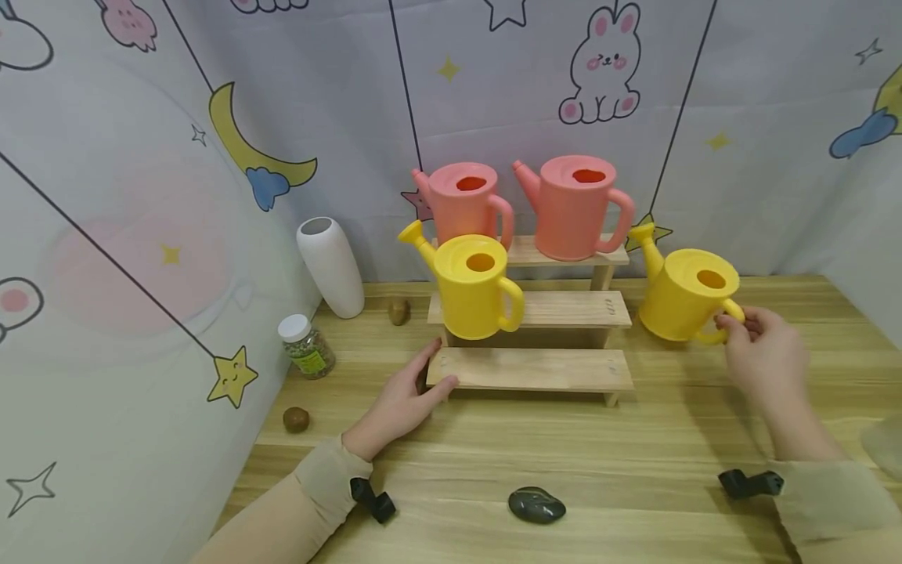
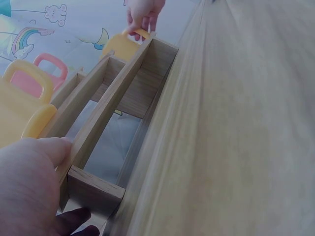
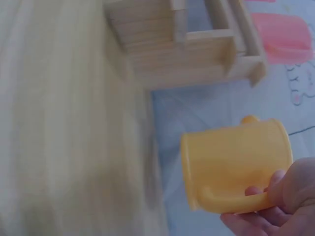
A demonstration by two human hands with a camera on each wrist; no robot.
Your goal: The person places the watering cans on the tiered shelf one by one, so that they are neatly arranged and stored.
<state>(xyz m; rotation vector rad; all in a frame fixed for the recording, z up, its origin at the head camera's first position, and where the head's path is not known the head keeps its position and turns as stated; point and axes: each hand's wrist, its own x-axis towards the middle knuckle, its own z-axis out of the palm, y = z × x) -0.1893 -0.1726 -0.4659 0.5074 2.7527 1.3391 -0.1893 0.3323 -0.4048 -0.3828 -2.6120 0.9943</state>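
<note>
My right hand (image 1: 766, 356) holds a yellow watering can (image 1: 687, 294) by its handle, to the right of a three-step wooden stand (image 1: 528, 368). In the right wrist view, a gap shows between this can (image 3: 236, 162) and the tabletop. At the stand's lower left end, my left hand (image 1: 398, 403) grips the bottom step, thumb on top and other fingers by the end support (image 2: 96, 189). Another yellow watering can (image 1: 468, 294) sits on the middle step at the left. On the top step are two pink watering cans, one at left (image 1: 461, 200) partly hidden, one at right (image 1: 572, 211).
Left of the stand are a white vase (image 1: 331, 266), a lidded jar (image 1: 308, 348) and two small brown round objects, one near the vase (image 1: 398, 311), one nearer the front (image 1: 296, 420). A dark stone (image 1: 536, 505) lies in front. A printed curtain (image 1: 493, 102) hangs behind.
</note>
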